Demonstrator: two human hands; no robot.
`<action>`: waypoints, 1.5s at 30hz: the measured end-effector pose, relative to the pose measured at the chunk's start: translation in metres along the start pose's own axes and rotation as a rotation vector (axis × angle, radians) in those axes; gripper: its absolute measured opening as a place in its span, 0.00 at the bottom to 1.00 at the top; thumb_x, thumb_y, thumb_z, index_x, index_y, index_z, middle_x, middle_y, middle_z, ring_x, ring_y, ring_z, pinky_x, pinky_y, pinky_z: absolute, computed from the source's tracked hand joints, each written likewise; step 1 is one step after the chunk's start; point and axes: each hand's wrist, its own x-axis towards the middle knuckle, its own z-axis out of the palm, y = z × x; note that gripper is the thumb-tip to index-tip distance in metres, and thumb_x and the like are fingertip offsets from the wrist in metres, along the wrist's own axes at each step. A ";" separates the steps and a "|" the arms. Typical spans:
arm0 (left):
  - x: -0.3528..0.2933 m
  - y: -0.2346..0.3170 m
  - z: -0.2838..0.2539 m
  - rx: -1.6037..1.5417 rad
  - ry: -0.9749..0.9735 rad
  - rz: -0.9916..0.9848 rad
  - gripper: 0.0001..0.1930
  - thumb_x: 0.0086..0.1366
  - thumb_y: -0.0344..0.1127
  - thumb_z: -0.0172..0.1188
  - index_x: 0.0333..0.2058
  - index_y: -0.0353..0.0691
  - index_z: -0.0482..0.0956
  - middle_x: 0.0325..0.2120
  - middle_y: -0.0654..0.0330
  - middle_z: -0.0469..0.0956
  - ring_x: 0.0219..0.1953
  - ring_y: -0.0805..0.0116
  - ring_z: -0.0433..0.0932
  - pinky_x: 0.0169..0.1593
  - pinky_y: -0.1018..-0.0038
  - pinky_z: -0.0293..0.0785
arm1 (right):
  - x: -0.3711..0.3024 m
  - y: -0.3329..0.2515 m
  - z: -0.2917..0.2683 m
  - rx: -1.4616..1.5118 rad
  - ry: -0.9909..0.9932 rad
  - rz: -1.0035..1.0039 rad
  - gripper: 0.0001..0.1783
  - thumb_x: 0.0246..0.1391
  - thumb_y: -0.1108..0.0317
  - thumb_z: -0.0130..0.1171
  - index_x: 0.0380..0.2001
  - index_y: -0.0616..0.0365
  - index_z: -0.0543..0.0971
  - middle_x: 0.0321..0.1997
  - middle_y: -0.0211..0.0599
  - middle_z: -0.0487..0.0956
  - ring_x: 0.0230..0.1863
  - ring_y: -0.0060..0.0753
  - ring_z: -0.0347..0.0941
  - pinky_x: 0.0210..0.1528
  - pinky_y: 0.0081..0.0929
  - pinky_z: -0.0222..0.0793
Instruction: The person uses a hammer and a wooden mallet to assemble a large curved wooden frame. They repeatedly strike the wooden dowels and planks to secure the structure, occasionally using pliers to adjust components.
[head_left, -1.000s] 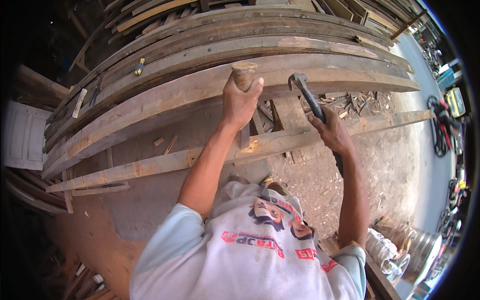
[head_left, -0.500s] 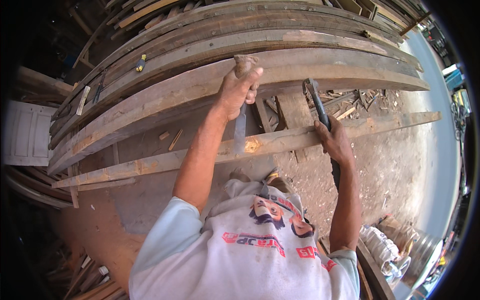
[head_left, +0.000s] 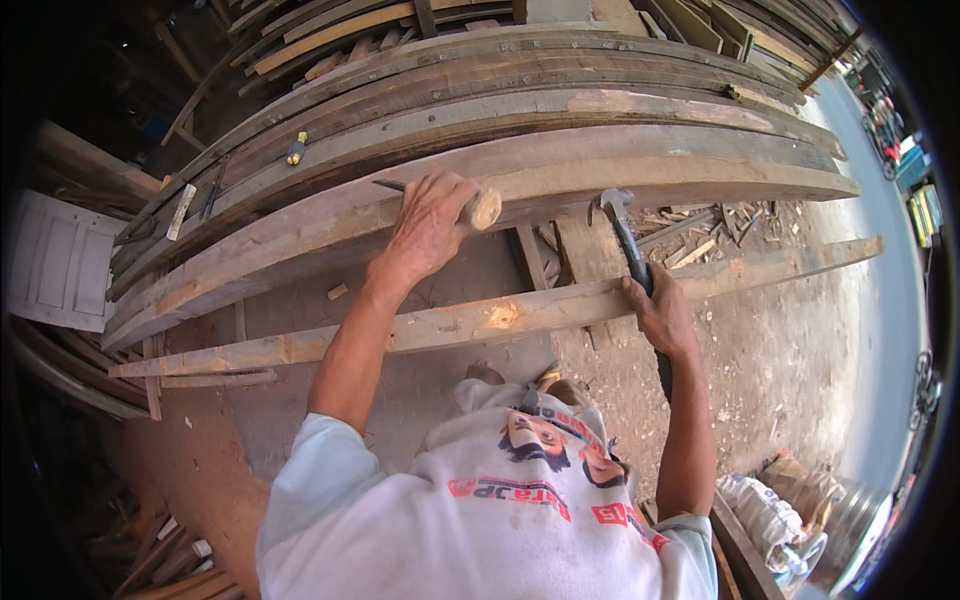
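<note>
Left hand (head_left: 428,222) clamps fingers round the chisel (head_left: 486,208), its blade (head_left: 389,185) toward ten o'clock; right hand (head_left: 667,315) clamps the hammer (head_left: 628,242) mid-shaft, probably for balance. The beam (head_left: 440,329) lies apart, at the chisel's six o'clock.

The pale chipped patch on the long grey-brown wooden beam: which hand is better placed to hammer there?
Probably the person's right hand: it holds the black-handled metal claw hammer. The left hand holds a wooden-handled chisel, its dark blade pointing left, away from the pale chipped patch.
</note>
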 end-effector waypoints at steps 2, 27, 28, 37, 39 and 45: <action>-0.014 -0.012 0.008 0.062 -0.026 -0.033 0.30 0.48 0.16 0.66 0.52 0.42 0.75 0.54 0.56 0.72 0.62 0.50 0.68 0.65 0.58 0.63 | -0.001 -0.009 -0.004 0.063 -0.040 0.081 0.25 0.62 0.50 0.59 0.39 0.67 0.73 0.25 0.51 0.72 0.28 0.46 0.70 0.36 0.43 0.67; 0.088 -0.179 0.073 0.145 -0.167 0.061 0.38 0.54 0.07 0.50 0.61 0.49 0.71 0.68 0.51 0.61 0.72 0.48 0.57 0.72 0.55 0.63 | -0.007 -0.032 0.015 0.098 0.179 0.252 0.18 0.62 0.56 0.60 0.40 0.63 0.75 0.24 0.48 0.73 0.27 0.45 0.70 0.36 0.41 0.68; 0.089 -0.178 0.076 0.149 -0.256 0.046 0.40 0.55 0.06 0.49 0.64 0.51 0.70 0.70 0.50 0.59 0.73 0.48 0.55 0.73 0.55 0.62 | -0.009 -0.032 0.016 0.113 0.196 0.261 0.18 0.62 0.56 0.60 0.40 0.63 0.75 0.24 0.47 0.73 0.27 0.43 0.70 0.35 0.40 0.68; 0.082 -0.174 0.076 0.026 -0.207 0.042 0.39 0.62 0.14 0.50 0.70 0.53 0.61 0.72 0.47 0.54 0.73 0.45 0.55 0.73 0.55 0.61 | -0.009 -0.016 0.026 0.196 0.263 0.311 0.19 0.62 0.55 0.60 0.38 0.63 0.76 0.23 0.37 0.70 0.27 0.31 0.66 0.34 0.35 0.67; 0.080 -0.170 0.071 -0.073 -0.204 -0.024 0.38 0.63 0.17 0.52 0.70 0.52 0.60 0.72 0.46 0.54 0.72 0.45 0.57 0.73 0.56 0.60 | -0.009 -0.014 0.027 0.196 0.269 0.319 0.19 0.62 0.54 0.60 0.37 0.64 0.76 0.23 0.36 0.71 0.27 0.31 0.66 0.33 0.35 0.67; 0.063 -0.169 0.056 -0.163 -0.170 -0.181 0.34 0.69 0.29 0.53 0.72 0.51 0.54 0.70 0.45 0.58 0.71 0.45 0.58 0.74 0.57 0.57 | -0.007 -0.022 0.020 0.184 0.194 0.358 0.21 0.62 0.53 0.60 0.37 0.63 0.76 0.22 0.40 0.72 0.26 0.35 0.69 0.33 0.37 0.67</action>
